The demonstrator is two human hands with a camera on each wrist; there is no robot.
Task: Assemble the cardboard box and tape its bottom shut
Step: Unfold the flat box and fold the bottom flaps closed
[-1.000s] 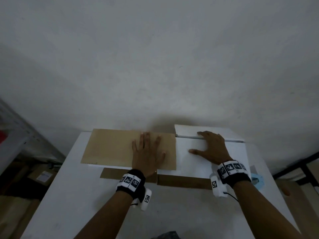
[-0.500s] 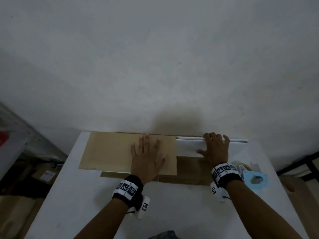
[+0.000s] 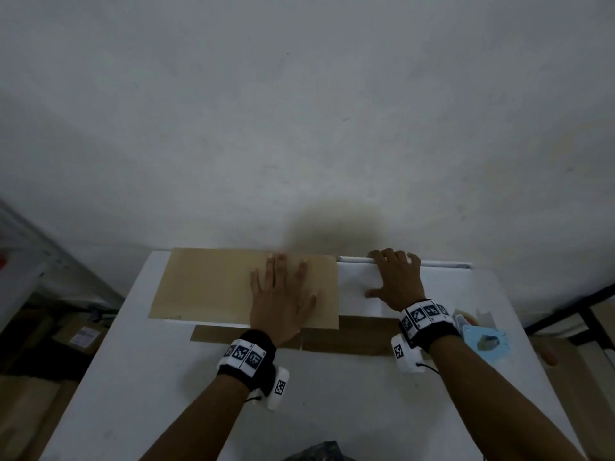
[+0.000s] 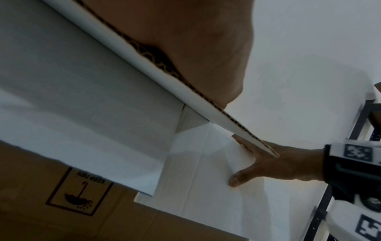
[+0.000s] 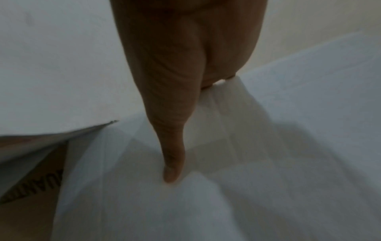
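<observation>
1. Cardboard box: lies across the far half of the white bench, up against the wall. It has not yet been squared into a finished shape.
2. Left hand: fingers straight and spread, palm flat on the brown panel, pressing it down. It curls round nothing.
3. Right hand: fingers hooked over the far top edge of the white panel, thumb braced on the panel's near face. In the left wrist view this hand grips the corrugated edge; in the right wrist view the thumb lies along the white face.
4. Brown flaps: these lie flat on the bench along the box's near edge, unfolded. Printed handling marks, including an umbrella symbol, show on brown card in the left wrist view.
5. Tape dispenser: light blue, resting on the bench just right of the right wrist, touched by neither hand.
6. Done so far, judged: the blank is laid out and the person has purchase on two panels. Erecting the box appears under way, at an early stage.
7. Left to do, judged: open the panels to a square tube, fold the bottom flaps inward, take up the dispenser, and run tape along the seam. No tape is visible on the box.
</observation>
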